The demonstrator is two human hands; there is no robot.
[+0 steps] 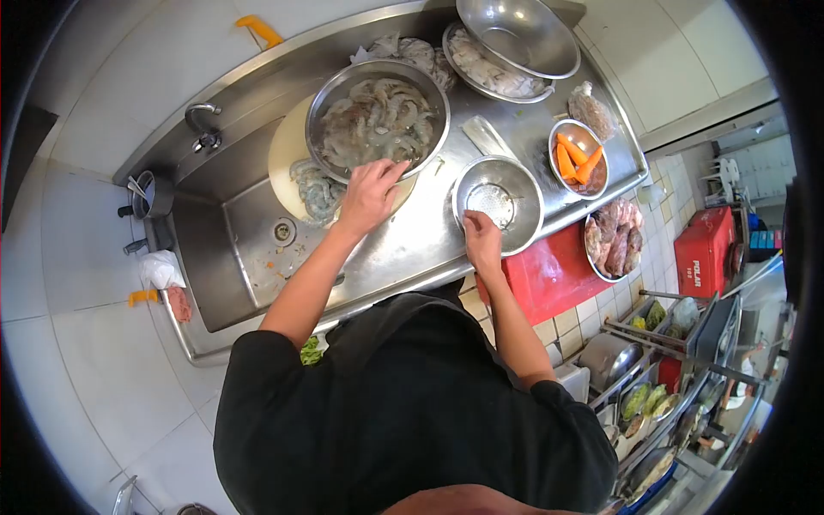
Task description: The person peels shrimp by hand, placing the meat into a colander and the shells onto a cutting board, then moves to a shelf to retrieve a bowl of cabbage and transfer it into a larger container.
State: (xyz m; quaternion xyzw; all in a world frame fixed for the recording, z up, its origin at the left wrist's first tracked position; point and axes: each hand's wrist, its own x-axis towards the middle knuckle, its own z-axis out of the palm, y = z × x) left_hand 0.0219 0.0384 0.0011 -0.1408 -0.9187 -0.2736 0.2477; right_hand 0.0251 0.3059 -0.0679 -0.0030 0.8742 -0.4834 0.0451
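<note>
My left hand [371, 199] is at the near rim of a large steel bowl [440, 116] filled with raw shrimp [378, 116]. Its fingers are bent together over the edge; what they pinch, if anything, is hidden. My right hand [483, 239] crosses the near left rim of a smaller steel bowl [528, 202], fingers closed at its edge and tips inside. A little water or residue shows on that bowl's bottom. Under the large bowl lies a round pale cutting board [283, 154], with more greyish shrimp [316, 190] on it beside my left wrist.
Left is a steel sink basin [249, 249] with a faucet [204, 129]. A bowl of carrots [579, 163], a bowl of raw meat [614, 240] and stacked steel bowls [519, 39] stand to the right. A red board [554, 275] lies by the counter's front edge.
</note>
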